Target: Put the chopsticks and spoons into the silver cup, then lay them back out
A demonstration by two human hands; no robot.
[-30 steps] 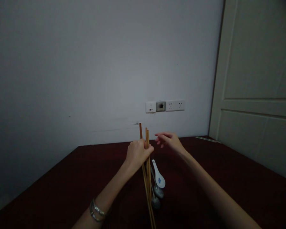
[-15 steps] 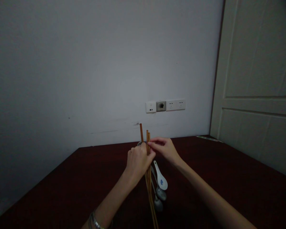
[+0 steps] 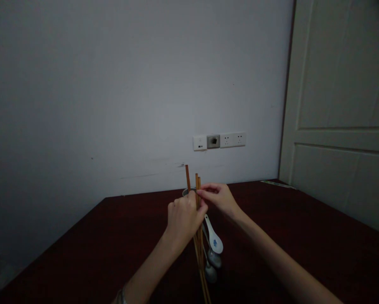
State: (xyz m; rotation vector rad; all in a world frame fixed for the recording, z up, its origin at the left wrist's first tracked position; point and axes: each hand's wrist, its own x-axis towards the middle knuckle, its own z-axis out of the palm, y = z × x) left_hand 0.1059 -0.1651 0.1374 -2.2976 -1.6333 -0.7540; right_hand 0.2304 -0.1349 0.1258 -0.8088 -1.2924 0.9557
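Several light wooden chopsticks (image 3: 200, 253) make a long bundle in my left hand (image 3: 183, 214), whose fingers are wrapped round it below the upper ends. My right hand (image 3: 220, 199) pinches the bundle near its top, thumb and forefinger against the sticks. Behind my left knuckles shows the rim of a cup (image 3: 185, 192). A redder chopstick (image 3: 187, 176) rises there; its lower end is hidden. Just right of the bundle lie a white spoon (image 3: 216, 243) with a blue mark and two metal spoons, one (image 3: 215, 259) partly under the white one, the other (image 3: 211, 274) nearer me.
The dark red table (image 3: 113, 236) runs back to a pale wall (image 3: 129, 105) with sockets (image 3: 232, 140) on it. A panelled door (image 3: 341, 105) stands along the right side. A thin strip (image 3: 277, 184) lies at the table's far right edge.
My left hand and the bundle's upper ends have shifted very slightly right. More of the cup's rim shows. Both hands keep their hold.
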